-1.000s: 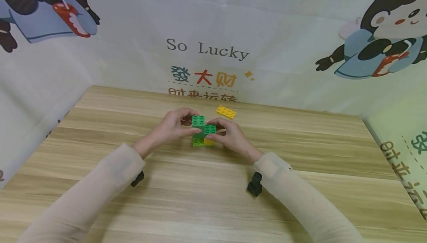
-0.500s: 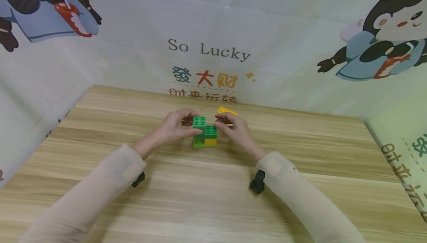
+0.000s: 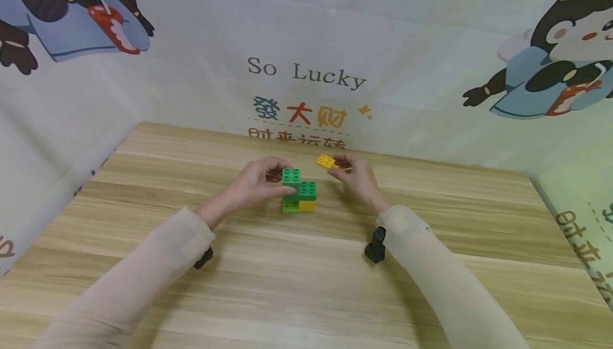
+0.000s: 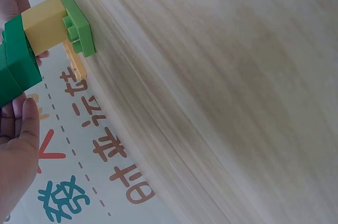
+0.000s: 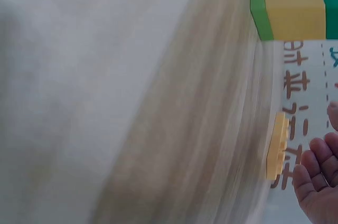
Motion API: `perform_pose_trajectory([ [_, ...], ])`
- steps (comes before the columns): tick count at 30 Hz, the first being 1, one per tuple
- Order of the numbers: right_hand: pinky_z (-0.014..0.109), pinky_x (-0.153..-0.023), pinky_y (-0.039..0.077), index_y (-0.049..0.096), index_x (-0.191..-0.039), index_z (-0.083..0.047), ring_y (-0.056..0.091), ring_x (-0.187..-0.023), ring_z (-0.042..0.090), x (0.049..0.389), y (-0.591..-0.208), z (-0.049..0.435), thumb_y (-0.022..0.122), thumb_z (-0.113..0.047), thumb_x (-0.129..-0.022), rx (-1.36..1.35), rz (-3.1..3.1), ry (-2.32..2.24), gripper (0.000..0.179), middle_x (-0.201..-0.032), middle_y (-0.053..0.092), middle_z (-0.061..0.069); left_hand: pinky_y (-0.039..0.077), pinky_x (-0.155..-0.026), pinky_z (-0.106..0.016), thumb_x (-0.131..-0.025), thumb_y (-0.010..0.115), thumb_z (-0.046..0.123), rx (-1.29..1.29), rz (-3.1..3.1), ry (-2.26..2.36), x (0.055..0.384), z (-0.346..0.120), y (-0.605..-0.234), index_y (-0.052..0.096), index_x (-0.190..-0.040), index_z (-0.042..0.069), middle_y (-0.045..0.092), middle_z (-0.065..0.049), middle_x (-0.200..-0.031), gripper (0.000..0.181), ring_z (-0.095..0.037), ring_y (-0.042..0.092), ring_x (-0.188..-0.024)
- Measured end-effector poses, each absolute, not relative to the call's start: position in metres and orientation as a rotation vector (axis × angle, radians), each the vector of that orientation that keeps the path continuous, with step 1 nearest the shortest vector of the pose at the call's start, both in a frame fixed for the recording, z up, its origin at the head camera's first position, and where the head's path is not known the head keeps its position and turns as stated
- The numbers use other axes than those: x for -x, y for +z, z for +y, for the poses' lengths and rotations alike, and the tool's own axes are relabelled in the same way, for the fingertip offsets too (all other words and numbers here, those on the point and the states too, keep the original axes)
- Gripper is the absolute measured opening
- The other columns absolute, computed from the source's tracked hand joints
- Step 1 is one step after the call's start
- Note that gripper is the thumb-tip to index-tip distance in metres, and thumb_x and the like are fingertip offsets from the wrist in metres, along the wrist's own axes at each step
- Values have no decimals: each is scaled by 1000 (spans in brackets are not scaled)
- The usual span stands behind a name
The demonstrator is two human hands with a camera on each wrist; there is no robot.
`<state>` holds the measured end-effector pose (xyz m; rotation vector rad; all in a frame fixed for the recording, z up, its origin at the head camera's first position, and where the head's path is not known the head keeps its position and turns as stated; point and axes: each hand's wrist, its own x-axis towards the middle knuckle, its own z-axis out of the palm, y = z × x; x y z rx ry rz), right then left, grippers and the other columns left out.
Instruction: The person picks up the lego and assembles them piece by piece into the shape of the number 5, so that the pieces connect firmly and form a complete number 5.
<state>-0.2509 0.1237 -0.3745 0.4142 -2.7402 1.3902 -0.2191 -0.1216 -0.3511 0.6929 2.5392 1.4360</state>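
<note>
A stack of toy building bricks stands mid-table: a light green plate at the base, a yellow brick on it, and dark green bricks on top, higher at the left. My left hand grips the dark green bricks from the left, thumb across the near face and fingers behind. Behind the stack and to its right lies a flat yellow plate brick with studs up. Over its right end is my right hand, fingers bent; the right wrist view shows these fingers just above the studs, apart from them.
The wooden table runs back to a printed cloth backdrop, close behind the yellow plate brick. Black wrist cameras hang under both sleeves, low over the table.
My right hand has let go of the stack's right side and moved back and right, to the yellow plate brick. The left hand keeps its hold, and the view has shifted slightly.
</note>
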Motion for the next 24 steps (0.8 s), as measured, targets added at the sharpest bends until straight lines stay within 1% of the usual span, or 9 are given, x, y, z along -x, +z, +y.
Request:
perform_pose_trajectory([
  [5,40,-95,48,56,-121,8,56,-112,33,260,-375,124,65,-10,-88,-362,-2790,1344,38,-122,59,23,53,-83,-30,-77,76,11,-681,2543,1432,218,-122,-350,57,-115,0,63,-11,-104,44,-21,60,-93],
  [11,39,-99,45,56,-122,5,55,-115,32,270,-378,122,68,-10,-86,-297,-2863,1223,41,-124,58,21,53,-84,-30,-77,76,12,-653,2536,1423,217,-121,-351,57,-116,1,63,-11,-105,45,-21,60,-94],
  [24,40,-100,42,58,-120,5,55,-113,31,284,-387,117,71,-8,-81,-269,-2906,1075,43,-121,60,20,53,-84,-30,-77,76,12,-681,2555,1416,216,-123,-349,57,-116,0,63,-11,-104,44,-21,59,-93],
])
